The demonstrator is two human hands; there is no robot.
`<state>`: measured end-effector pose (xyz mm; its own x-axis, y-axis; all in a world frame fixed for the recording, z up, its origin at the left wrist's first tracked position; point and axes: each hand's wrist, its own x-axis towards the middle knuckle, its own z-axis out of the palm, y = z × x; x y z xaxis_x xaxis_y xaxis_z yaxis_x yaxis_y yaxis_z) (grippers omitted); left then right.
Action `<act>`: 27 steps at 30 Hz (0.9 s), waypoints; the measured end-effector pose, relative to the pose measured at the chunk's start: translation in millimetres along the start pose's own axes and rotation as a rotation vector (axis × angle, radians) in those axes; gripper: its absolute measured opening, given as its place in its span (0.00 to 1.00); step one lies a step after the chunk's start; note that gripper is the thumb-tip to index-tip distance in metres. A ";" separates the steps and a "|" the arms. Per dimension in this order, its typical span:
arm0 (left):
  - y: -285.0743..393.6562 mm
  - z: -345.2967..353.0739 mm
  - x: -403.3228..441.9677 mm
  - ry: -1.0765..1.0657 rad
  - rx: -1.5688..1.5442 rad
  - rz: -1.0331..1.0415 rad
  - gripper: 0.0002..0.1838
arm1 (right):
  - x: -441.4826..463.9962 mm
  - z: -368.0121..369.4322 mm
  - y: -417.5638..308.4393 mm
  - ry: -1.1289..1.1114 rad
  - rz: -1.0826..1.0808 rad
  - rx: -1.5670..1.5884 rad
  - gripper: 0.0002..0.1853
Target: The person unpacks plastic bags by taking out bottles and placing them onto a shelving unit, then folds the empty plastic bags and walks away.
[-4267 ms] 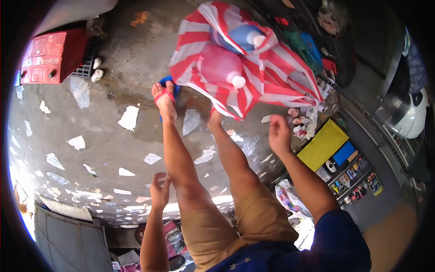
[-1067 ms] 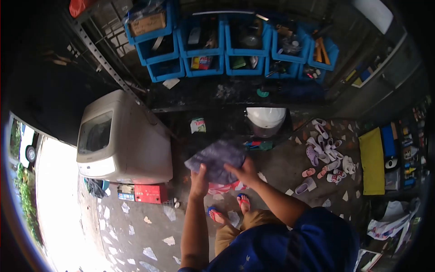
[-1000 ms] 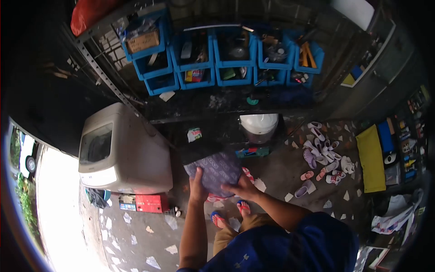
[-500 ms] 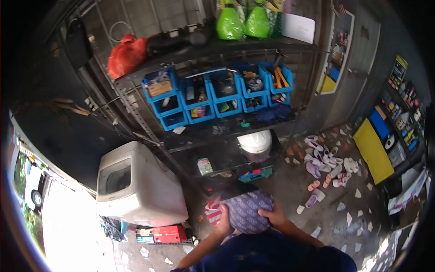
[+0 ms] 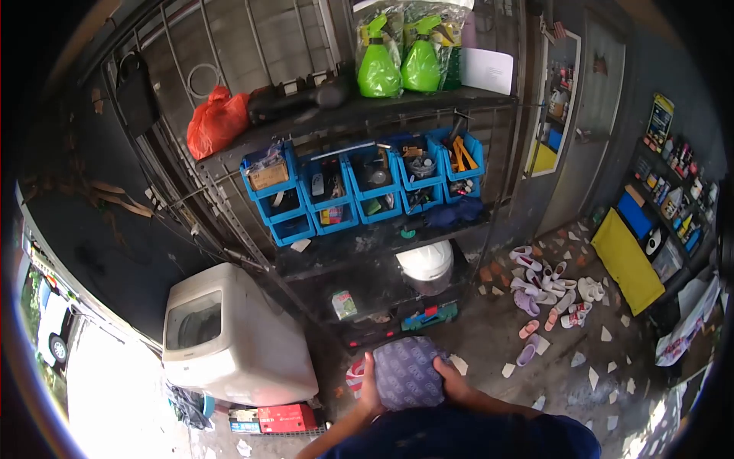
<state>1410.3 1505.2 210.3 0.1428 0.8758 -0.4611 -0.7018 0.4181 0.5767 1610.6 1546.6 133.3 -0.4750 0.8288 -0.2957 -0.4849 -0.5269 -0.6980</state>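
Observation:
Between my two hands is a rounded, grey-purple fabric thing (image 5: 410,373) with a pale repeating pattern; its exact kind I cannot tell. My left hand (image 5: 370,389) grips its left side, thumb along the edge. On the opposite side, my right hand (image 5: 453,379) presses with its thumb on top, the other fingers mostly hidden. Just left of my left hand, a red-and-white striped item (image 5: 355,376) shows in part. Beyond the fabric thing stands a black shelf unit (image 5: 336,264), with a white helmet (image 5: 425,262) on a lower level.
Blue bins (image 5: 373,183) with small parts sit on the shelf, green spray bottles (image 5: 380,70) and a red bag (image 5: 218,122) above. A washing machine (image 5: 267,344) stands left, red box (image 5: 287,418) below it. Shoes (image 5: 547,287) and pale scraps lie on the floor, right.
The view has tilted up slightly, so the shelves sit lower in the picture. The fabric thing has turned in my hands, and the dark part at its far edge no longer shows.

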 end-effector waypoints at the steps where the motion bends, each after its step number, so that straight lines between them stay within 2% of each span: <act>1: 0.3 -6.4 8.3 -0.003 0.056 0.047 0.51 | 2.0 11.2 -17.9 -0.019 -0.049 -0.050 0.30; 4: -5.9 -27.5 22.1 0.042 0.139 0.128 0.50 | 31.8 -7.2 -23.8 -0.077 -0.097 -0.359 0.35; 5: 1.9 -15.8 17.2 -0.063 0.102 0.130 0.52 | 46.1 -15.1 -18.5 -0.108 -0.117 -0.400 0.36; 8: 17.3 7.5 13.7 -0.103 -0.072 0.042 0.54 | 53.3 18.2 -54.5 -0.178 -0.122 -0.370 0.39; 10: 23.8 16.0 22.2 -0.047 -0.078 0.099 0.54 | 67.0 24.3 -71.0 -0.189 -0.096 -0.425 0.40; 13: 43.4 36.5 23.6 0.012 -0.034 0.275 0.53 | 87.4 18.5 -70.5 -0.191 -0.270 -0.553 0.38; 15: 56.5 39.2 24.2 0.033 -0.003 0.268 0.52 | 99.9 16.9 -71.0 -0.286 -0.215 -0.390 0.35; 17: 57.9 41.6 24.4 0.097 0.004 0.194 0.52 | 102.3 12.8 -71.3 -0.397 0.111 -0.001 0.34; 19: 52.7 26.4 32.4 0.050 -0.079 0.139 0.53 | 97.2 18.2 -73.7 -0.444 0.072 -0.114 0.32; 20: 52.8 21.4 34.5 -0.011 -0.135 0.141 0.53 | 99.0 21.6 -77.0 -0.473 0.036 -0.171 0.31; 23: 46.8 24.9 42.6 -0.006 -0.245 0.193 0.52 | 112.8 27.9 -75.5 -0.540 -0.088 -0.196 0.32; 24: 45.0 22.9 46.0 -0.114 -0.340 0.157 0.51 | 114.3 30.5 -75.1 -0.555 -0.129 -0.200 0.33; 25: 42.6 18.5 51.1 -0.224 -0.433 0.112 0.49 | 114.9 32.8 -75.1 -0.554 -0.020 -0.131 0.37; 27: 41.1 17.6 60.4 -0.321 -0.419 0.094 0.39 | 109.5 50.9 -92.8 -0.525 0.185 0.007 0.46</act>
<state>1402.3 1579.5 217.9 0.2262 0.9619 -0.1535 -0.9310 0.2598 0.2562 1566.2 1676.7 198.9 -0.8537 0.5186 -0.0468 -0.3632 -0.6574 -0.6603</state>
